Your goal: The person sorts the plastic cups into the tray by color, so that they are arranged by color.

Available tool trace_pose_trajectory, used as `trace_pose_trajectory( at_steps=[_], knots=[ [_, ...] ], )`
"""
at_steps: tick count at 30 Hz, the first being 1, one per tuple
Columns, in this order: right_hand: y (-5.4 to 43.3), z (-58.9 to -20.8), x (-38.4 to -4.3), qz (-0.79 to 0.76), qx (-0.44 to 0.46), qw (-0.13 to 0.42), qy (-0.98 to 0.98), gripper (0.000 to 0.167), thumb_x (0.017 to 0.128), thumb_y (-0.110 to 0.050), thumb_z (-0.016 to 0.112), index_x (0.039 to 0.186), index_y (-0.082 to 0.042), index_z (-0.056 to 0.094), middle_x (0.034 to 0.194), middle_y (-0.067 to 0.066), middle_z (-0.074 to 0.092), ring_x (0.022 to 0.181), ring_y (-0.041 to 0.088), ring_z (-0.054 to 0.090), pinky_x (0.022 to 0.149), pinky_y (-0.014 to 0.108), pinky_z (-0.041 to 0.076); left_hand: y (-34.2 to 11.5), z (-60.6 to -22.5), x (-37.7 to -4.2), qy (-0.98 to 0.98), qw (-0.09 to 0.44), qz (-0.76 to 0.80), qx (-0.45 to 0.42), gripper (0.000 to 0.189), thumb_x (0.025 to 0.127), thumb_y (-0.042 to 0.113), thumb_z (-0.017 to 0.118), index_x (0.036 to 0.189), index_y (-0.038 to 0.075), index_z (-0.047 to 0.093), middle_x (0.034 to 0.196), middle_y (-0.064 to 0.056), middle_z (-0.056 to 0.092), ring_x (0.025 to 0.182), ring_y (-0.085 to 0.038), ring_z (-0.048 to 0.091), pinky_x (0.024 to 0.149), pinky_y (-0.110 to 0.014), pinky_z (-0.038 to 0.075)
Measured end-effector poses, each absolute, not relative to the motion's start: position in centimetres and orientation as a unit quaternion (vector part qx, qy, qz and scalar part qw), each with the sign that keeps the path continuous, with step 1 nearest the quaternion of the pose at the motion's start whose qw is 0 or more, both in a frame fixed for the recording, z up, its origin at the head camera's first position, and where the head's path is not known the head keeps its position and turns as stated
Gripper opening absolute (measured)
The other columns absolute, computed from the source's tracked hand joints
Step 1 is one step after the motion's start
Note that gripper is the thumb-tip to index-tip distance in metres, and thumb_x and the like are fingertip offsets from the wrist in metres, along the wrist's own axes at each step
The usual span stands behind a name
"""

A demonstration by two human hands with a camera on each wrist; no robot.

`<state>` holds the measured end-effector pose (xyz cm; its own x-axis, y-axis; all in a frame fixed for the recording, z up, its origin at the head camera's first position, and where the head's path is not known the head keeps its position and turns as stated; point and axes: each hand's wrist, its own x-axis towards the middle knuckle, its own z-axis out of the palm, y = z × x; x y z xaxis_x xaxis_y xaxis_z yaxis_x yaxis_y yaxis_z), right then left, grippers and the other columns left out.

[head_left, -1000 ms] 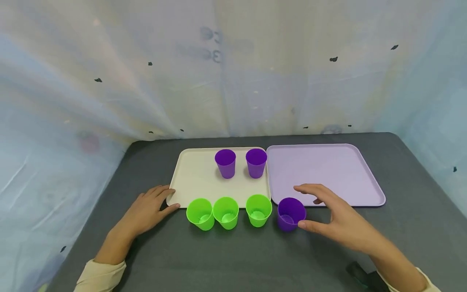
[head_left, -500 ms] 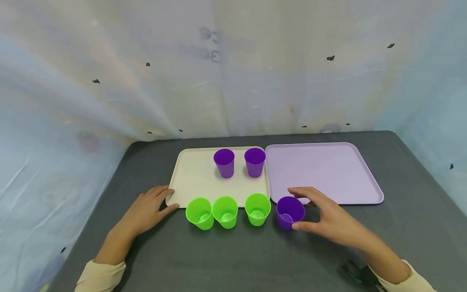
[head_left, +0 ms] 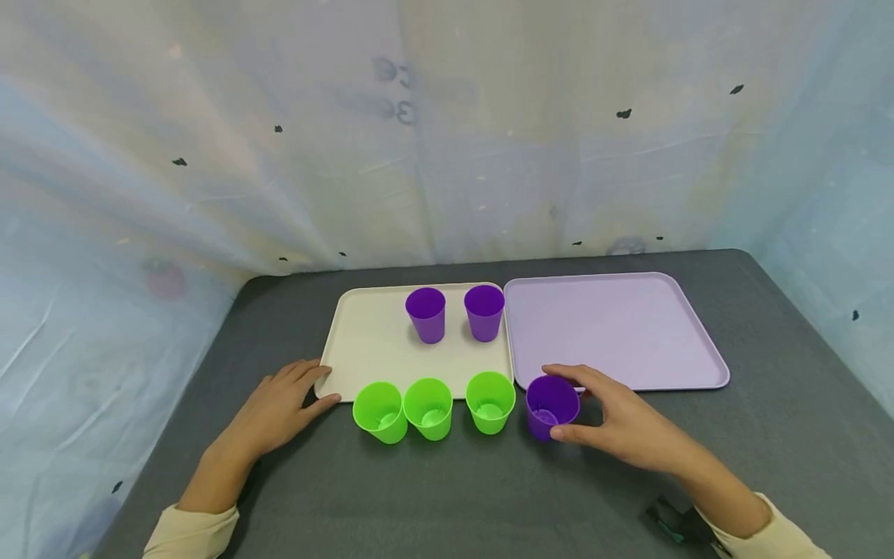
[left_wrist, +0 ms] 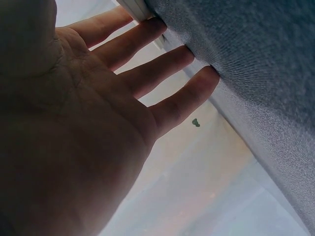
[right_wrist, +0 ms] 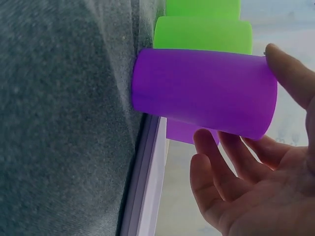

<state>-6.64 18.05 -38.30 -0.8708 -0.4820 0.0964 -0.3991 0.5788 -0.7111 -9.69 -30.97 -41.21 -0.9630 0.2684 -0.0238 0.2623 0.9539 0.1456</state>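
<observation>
My right hand [head_left: 621,423] is around an upright purple cup [right_wrist: 206,91] standing on the dark table. The thumb is at its near side by the rim, the fingers behind its far side. Left of that cup, three green cups [head_left: 490,404] stand in a row along the near edge of a cream tray [head_left: 370,341]. My left hand [head_left: 275,411] rests with spread fingers at the tray's left near corner. In the left wrist view, its fingertips [left_wrist: 209,76] touch the table cloth and hold nothing. Two more purple cups [head_left: 425,314] stand upright toward the back of the cream tray.
A lilac tray [head_left: 615,334] lies to the right of the cream one, edges side by side. A dark object [head_left: 673,520] lies beside my right sleeve. A pale patterned sheet [head_left: 454,140] hangs behind the grey-covered table [head_left: 419,497].
My right hand has moved left and closed in around the purple cup, its thumb now overlapping the cup's near side. My left hand and the other cups have stayed in place.
</observation>
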Motion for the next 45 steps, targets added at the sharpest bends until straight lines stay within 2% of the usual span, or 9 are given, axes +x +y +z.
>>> trace_pose_trajectory(
  at_steps=[12,23,36,41,45],
  knots=[
    [18.0,-38.7,-6.6,-0.394,-0.250,0.062,0.882,0.074,0.083,-0.043,0.079,0.146,-0.018,0.048,0.142,-0.004,0.056,0.123,0.016,0.058,0.098,0.032,0.052,-31.0,-41.2,-9.6,0.988,0.023,0.071,0.134,0.067,0.097,0.061,0.051,0.141,0.011,0.055,0.149,-0.016,0.049,0.136,-0.040,0.046,0.098,-0.070,0.038],
    [17.9,-38.6,-6.7,-0.391,-0.245,0.056,0.885,0.070,0.082,-0.040,0.081,0.142,-0.018,0.052,0.138,-0.007,0.058,0.118,0.011,0.059,0.095,0.030,0.053,-31.1,-41.5,-9.7,0.988,0.025,0.072,0.135,0.068,0.097,0.062,0.050,0.141,0.011,0.055,0.149,-0.016,0.049,0.135,-0.040,0.047,0.097,-0.069,0.039],
    [18.6,-37.8,-7.0,-0.370,-0.212,0.016,0.904,0.068,0.079,-0.044,0.083,0.139,-0.025,0.055,0.133,-0.006,0.061,0.102,0.007,0.059,0.087,0.028,0.053,-30.9,-41.4,-9.8,0.987,0.025,0.071,0.140,0.068,0.097,0.062,0.049,0.141,0.010,0.055,0.149,-0.017,0.049,0.135,-0.041,0.046,0.096,-0.069,0.039],
    [19.2,-37.3,-7.2,-0.367,-0.195,0.002,0.910,0.068,0.079,-0.041,0.084,0.139,-0.024,0.056,0.133,-0.004,0.062,0.101,0.007,0.059,0.086,0.028,0.055,-30.8,-41.4,-9.9,0.987,0.033,0.074,0.139,0.069,0.097,0.063,0.049,0.142,0.010,0.054,0.149,-0.018,0.048,0.136,-0.042,0.045,0.097,-0.070,0.038],
    [19.5,-37.0,-7.6,-0.364,-0.174,-0.004,0.915,0.068,0.080,-0.041,0.083,0.140,-0.024,0.055,0.135,-0.001,0.061,0.103,0.012,0.059,0.084,0.030,0.056,-31.0,-41.3,-9.9,0.987,0.028,0.072,0.139,0.067,0.097,0.060,0.051,0.141,0.010,0.055,0.149,-0.019,0.049,0.135,-0.042,0.045,0.097,-0.069,0.039]
  ],
)
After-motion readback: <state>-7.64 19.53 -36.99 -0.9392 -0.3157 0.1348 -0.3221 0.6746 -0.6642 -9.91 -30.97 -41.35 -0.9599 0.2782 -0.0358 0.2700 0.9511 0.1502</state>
